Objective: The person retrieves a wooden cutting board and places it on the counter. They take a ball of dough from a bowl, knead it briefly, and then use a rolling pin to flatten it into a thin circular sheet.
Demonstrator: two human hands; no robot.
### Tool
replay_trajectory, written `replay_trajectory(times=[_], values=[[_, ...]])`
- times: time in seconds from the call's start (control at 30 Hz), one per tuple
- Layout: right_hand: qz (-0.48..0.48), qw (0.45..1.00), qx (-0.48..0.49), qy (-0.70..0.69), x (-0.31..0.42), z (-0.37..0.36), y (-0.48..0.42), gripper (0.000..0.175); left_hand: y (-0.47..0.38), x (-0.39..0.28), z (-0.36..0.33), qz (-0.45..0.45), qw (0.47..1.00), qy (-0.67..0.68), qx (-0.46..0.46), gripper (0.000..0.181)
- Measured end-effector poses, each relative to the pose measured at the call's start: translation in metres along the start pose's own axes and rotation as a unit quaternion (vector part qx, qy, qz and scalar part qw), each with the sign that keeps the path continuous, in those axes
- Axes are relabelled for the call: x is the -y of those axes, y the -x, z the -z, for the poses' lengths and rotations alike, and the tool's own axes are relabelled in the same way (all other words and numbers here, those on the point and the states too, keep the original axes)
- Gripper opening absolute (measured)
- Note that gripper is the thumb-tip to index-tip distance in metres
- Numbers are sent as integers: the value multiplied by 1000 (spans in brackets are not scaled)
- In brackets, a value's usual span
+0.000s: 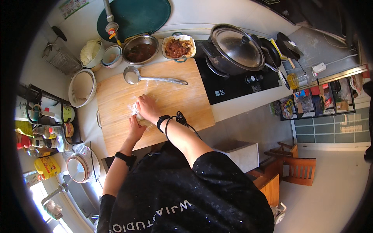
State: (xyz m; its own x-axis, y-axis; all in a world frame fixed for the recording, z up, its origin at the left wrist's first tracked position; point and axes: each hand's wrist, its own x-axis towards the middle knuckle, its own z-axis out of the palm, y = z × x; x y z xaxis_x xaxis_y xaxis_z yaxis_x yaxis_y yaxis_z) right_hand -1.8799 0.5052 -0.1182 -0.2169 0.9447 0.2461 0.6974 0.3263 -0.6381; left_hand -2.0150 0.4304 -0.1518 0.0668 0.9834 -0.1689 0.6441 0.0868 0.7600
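A lump of pale dough (142, 121) lies on the wooden board (180, 107), partly hidden beneath my hands. My left hand (136, 127) holds its near left side, with the thumb against it. Over the top and far side of the dough, my right hand (148, 107) bears down with curled fingers. Loose white flour (134, 108) is scattered beside the right fingertips. Farther up the board rests a metal ladle (157, 79) with some flour in its bowl. Both wrists wear dark bands, and a black cord hangs from the right one.
Behind the board stand a metal bowl of dark red sauce (141, 49) and a dish of chunky red food (178, 48). To the right, a lidded pot (236, 49) sits on the black cooktop (233, 87). A white colander (83, 87) and a bottle rack (62, 116) border the left.
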Motion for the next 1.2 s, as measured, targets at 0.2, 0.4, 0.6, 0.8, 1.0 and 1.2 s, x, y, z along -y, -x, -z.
replay_trajectory(times=[0.2, 0.4, 0.6, 0.8, 1.0, 1.2], values=[[21, 1000, 0, -3, -4, -1, -8, 16, -11, 10, -7, 3, 1000, 22, 5, 80], [-61, 988, 74, -119, 0, 26, -7, 40, -14, -7, -14, 51, 988, 119, -89, 54], [57, 996, 71, -15, 7, 52, 57, 38, 5, -37, -10, -63, 987, 36, -144, 32], [74, 985, 68, 139, -9, 36, 42, 53, 9, -26, -4, -59, 984, 131, -105, 43], [56, 979, 93, 171, -18, 25, 7, 55, 2, -14, -3, 54, 983, 154, -84, 48], [9, 977, 118, 177, -25, 21, -12, 57, -21, -30, -6, 92, 964, 227, -102, 45]])
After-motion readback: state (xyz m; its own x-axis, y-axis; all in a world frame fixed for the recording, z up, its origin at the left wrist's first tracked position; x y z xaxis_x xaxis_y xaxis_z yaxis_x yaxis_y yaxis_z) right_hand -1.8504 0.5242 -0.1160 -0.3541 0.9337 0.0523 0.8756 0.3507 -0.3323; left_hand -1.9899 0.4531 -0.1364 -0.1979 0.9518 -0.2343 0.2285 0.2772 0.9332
